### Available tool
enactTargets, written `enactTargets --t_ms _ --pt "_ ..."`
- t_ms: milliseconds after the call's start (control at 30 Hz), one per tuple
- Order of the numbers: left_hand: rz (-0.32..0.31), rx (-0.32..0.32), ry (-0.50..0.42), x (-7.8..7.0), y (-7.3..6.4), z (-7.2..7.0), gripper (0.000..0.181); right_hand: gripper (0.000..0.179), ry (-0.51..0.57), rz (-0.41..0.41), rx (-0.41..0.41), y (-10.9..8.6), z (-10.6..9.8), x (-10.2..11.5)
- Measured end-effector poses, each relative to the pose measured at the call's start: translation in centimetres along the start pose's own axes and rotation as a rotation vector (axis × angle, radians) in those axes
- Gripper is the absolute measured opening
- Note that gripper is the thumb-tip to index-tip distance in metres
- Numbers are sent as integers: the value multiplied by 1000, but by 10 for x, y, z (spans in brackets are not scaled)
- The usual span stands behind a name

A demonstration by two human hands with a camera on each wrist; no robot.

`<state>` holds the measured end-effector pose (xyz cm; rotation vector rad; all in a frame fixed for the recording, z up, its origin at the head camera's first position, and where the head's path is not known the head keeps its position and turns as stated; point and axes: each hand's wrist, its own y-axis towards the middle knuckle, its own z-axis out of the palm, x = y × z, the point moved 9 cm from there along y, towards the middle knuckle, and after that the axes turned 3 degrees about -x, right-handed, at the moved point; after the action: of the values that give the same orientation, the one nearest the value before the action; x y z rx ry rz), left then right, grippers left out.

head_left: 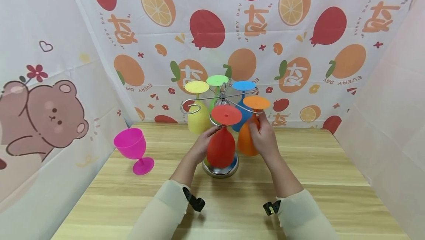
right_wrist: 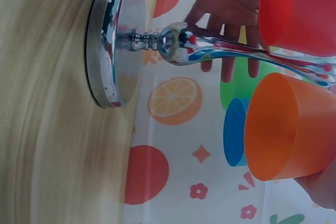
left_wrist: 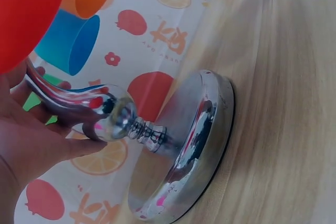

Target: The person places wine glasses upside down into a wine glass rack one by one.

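Observation:
A chrome goblet rack [left_wrist: 84, 103] stands on the table, with wire loops [head_left: 190, 107] at its top. Upside down in it hang a red goblet [head_left: 220, 147], a yellow goblet [head_left: 197, 116], a green goblet [head_left: 217, 80], a blue goblet [head_left: 244, 85] and an orange goblet [head_left: 246, 140]. My left hand [head_left: 200, 147] grips the rack's post behind the red goblet, thumb and fingers on either side of it. On the right, my right hand [head_left: 265, 136] holds the orange goblet near its stem, below the wire. The right wrist view hides most of that hand behind the bowl.
A magenta goblet [head_left: 134, 146] stands upright on the wooden table [head_left: 315, 181], left of the rack. The rack's round chrome base [head_left: 220, 171] rests on the tabletop. Printed cloths [head_left: 212, 55] hang behind and at both sides.

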<state>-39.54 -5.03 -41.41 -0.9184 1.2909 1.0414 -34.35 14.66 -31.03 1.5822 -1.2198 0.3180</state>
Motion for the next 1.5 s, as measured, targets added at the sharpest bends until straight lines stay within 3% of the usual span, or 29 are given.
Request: enactTargets --t_ms 500,700,900,1067,1300,1500 --pt "19 -15 21 7 5 3 39 42 -121 -27 8 13 -1 -2" --pt "89 -55 54 5 4 5 36 42 -121 -33 7 19 0 -7" --pt "216 -110 230 0 2 7 33 37 -128 -39 13 26 -2 -13" --pt "303 -190 383 -4 -3 9 31 39 -162 1 21 30 -3 -22" --pt "333 -299 475 0 -9 10 30 37 -81 130 17 36 0 -43" --pt "381 -373 586 1 -13 20 27 34 -50 142 -33 39 -5 -50"
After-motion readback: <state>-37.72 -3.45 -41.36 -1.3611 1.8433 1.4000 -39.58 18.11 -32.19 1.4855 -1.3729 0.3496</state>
